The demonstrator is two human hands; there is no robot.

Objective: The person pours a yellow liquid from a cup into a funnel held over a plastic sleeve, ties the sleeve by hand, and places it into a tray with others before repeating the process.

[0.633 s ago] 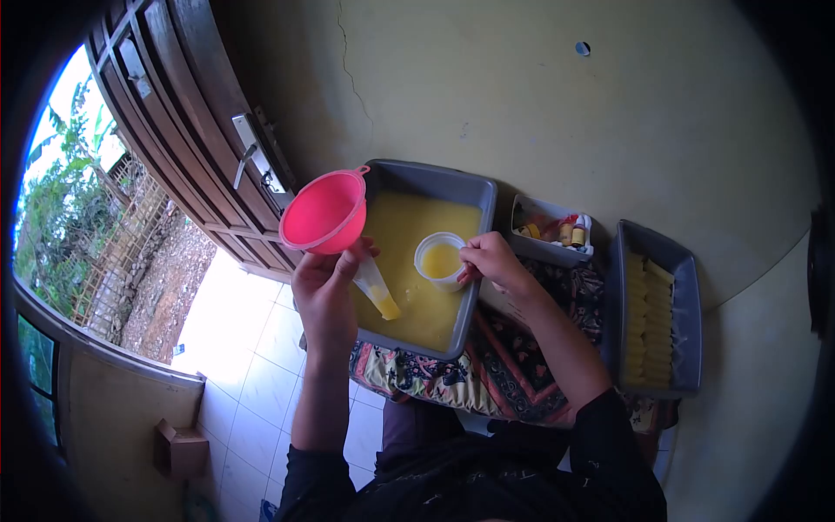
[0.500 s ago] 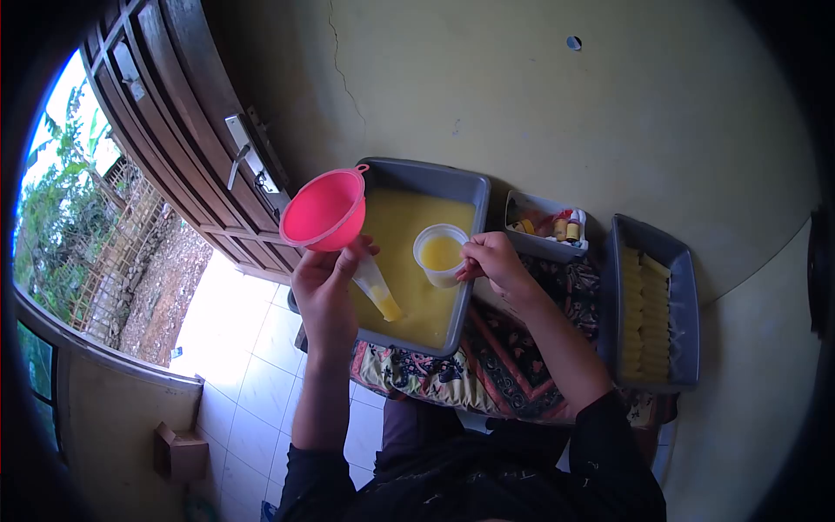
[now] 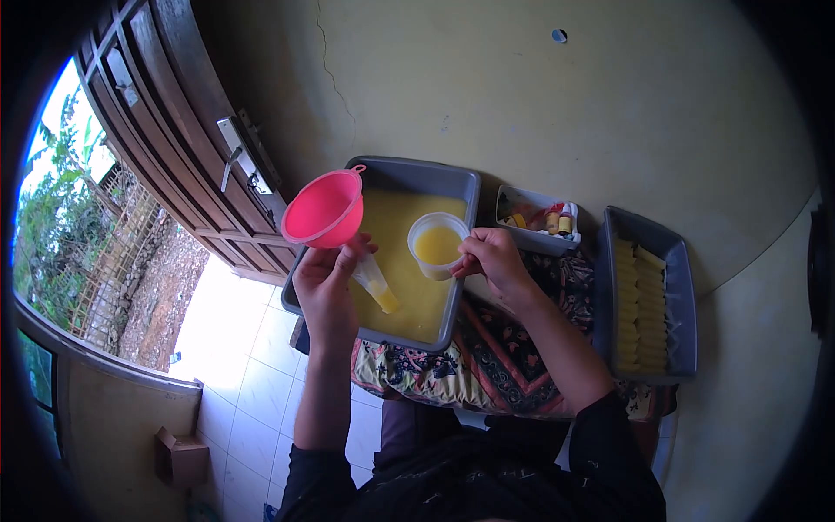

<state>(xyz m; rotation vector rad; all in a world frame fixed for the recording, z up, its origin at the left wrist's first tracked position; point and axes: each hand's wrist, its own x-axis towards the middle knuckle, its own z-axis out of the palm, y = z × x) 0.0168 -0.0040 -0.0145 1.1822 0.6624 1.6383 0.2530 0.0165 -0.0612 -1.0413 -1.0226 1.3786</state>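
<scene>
My left hand [image 3: 326,283] is wrapped round the neck of a pink funnel [image 3: 322,209] and the top of a clear plastic bag [image 3: 376,285] hanging below it. Some yellow liquid lies in the bag's lower end. My right hand [image 3: 491,263] pinches the rim of a clear plastic cup [image 3: 437,245] holding yellow liquid, to the right of the funnel. Both are above a large grey tub [image 3: 470,196] of yellow liquid. The funnel's spout is hidden by my fingers and the bag.
A white box [image 3: 539,239] of small bottles stands right of the tub. Further right, a grey tray [image 3: 683,304] holds several filled yellow tubes. Patterned cloth [image 3: 504,365] lies beneath them. A wooden door [image 3: 187,130] is at the left, a cardboard box [image 3: 181,458] at the lower left.
The cup has shifted slightly left and up, and its opening now shows more towards me. The bag's lower end has risen slightly. The whole view has shifted a little.
</scene>
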